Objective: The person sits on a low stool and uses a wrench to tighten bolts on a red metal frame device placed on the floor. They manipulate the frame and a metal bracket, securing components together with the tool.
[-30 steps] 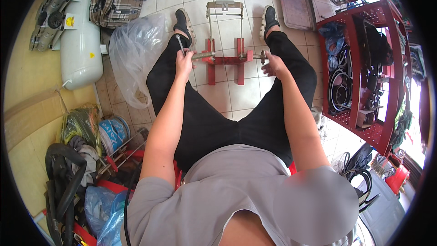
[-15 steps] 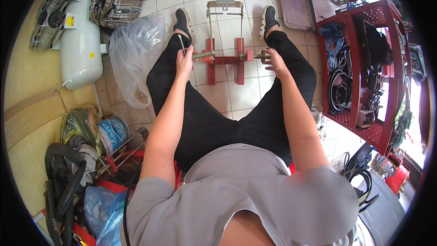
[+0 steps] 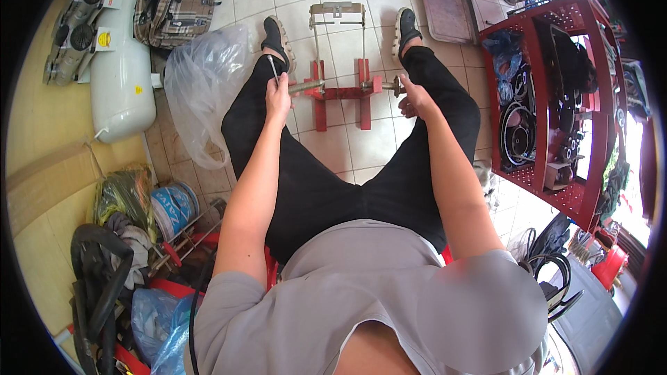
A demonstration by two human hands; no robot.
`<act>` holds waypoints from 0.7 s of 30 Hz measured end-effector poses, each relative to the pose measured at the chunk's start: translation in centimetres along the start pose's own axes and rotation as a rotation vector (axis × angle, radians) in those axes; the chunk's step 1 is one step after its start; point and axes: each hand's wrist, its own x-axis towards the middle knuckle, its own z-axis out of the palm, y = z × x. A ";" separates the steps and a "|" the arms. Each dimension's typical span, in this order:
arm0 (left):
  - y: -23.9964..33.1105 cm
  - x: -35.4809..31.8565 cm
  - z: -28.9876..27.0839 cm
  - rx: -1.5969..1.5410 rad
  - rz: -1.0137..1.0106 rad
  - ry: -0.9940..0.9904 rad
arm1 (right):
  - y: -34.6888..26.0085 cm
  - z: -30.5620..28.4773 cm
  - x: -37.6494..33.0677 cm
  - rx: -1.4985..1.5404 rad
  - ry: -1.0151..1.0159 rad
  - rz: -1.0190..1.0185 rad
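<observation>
My left hand is closed around a slim metal wrench that points up and away from me. It is beside the left end of a threaded rod. That rod runs crosswise through a red metal stand on the floor between my feet. At the rod's right end is a round metal nut-like piece. My right hand is next to that piece, index finger stretched toward it and the other fingers loosely bent. No held thing shows in it.
A metal frame rises from the stand's far side. Left are a clear plastic bag, a plaid backpack and a white tank. A metal tray lies at far right, near a red shelf rack loaded with parts.
My right hand's fingers have gone from spread apart to partly bent, still at the rod's right end. The wrench stays in my left hand. The whole view has shifted slightly.
</observation>
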 end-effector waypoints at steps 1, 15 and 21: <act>0.2 -0.1 0.1 -0.002 0.000 0.000 | 0.2 0.1 0.0 -0.062 0.051 -0.016; 0.7 -0.4 0.2 0.016 0.016 -0.002 | 0.4 0.2 0.9 0.080 0.134 -0.321; 0.4 -0.3 0.1 0.016 0.003 0.001 | 0.4 -0.7 1.4 -0.160 0.118 -0.106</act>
